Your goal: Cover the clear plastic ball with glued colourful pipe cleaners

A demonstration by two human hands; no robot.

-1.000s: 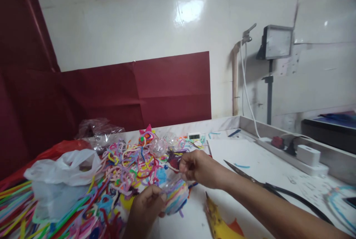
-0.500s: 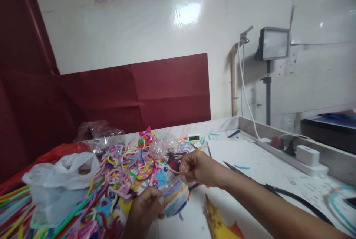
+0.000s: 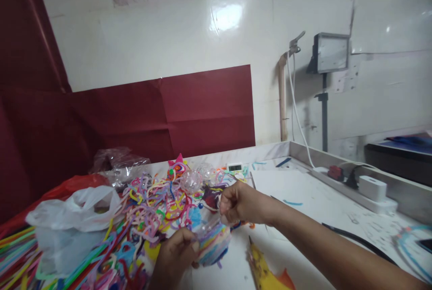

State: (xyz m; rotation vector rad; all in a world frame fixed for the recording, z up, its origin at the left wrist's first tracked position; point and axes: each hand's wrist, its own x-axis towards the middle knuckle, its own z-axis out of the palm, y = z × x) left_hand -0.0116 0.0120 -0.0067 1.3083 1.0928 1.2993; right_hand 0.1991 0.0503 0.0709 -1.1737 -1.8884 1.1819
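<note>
Before table's far edge, left hand is gripping ball, striped below, bare above; right hand is pinching something indistinct.

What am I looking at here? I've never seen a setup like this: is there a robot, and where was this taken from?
There is no robot: these are a person's own bare hands, seen from one camera worn on the head, looking forward and down.

The left hand holds a rounded, multicoloured striped piece between thumb and fingers. The right hand is beside its far edge, fingertips drawn together; whether they pinch anything is too small to tell.

Left of centre on the table lies a heap of colourful fuzzy strips, with a white plastic bag beside it. Toward the right are a yellow item with an orange part and a white power strip. A lamp on a stand rises behind.
</note>
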